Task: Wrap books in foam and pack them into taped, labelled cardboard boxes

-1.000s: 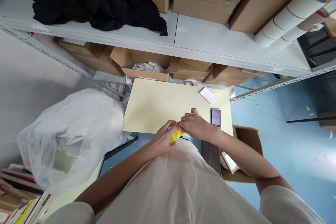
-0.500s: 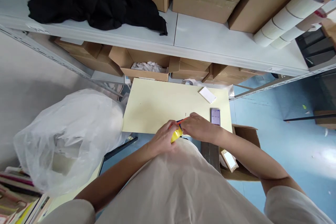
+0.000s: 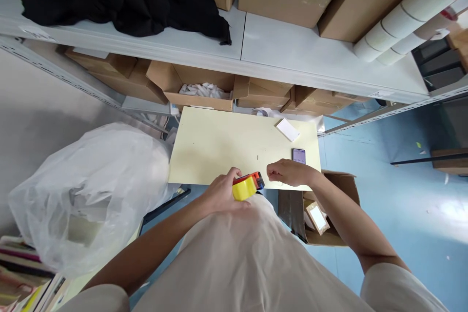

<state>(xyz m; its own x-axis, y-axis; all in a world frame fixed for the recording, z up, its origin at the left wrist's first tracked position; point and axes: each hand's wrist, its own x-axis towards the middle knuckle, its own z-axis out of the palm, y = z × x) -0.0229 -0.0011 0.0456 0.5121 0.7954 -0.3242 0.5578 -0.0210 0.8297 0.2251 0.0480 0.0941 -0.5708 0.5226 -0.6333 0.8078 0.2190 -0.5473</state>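
My left hand (image 3: 224, 193) is wrapped round a tape dispenser (image 3: 245, 186), holding it just over the front edge of the pale yellow table (image 3: 212, 141). The dispenser carries a wide yellow roll, with an orange-red frame above it and a dark blue end pointing right. Apart from it, to the right, my right hand (image 3: 287, 173) hangs above the table's front right part. Its fingers are curled closed, and whatever they may hold is hidden. Just beyond that hand lies a phone (image 3: 299, 156) with digits on its lit screen. A white box (image 3: 287, 129) rests farther back.
An open carton (image 3: 338, 190) with a small boxed item stands below the table on the right. At left sits a large translucent plastic bag (image 3: 91, 190). Behind the table, a grey shelf (image 3: 292, 58) bears cartons, black cloth (image 3: 120, 0) and tape rolls (image 3: 402, 22).
My right hand has come away from the dispenser and moved right, its fingers now curled. The dispenser, still in my left hand, shows more fully. The view has shifted slightly.
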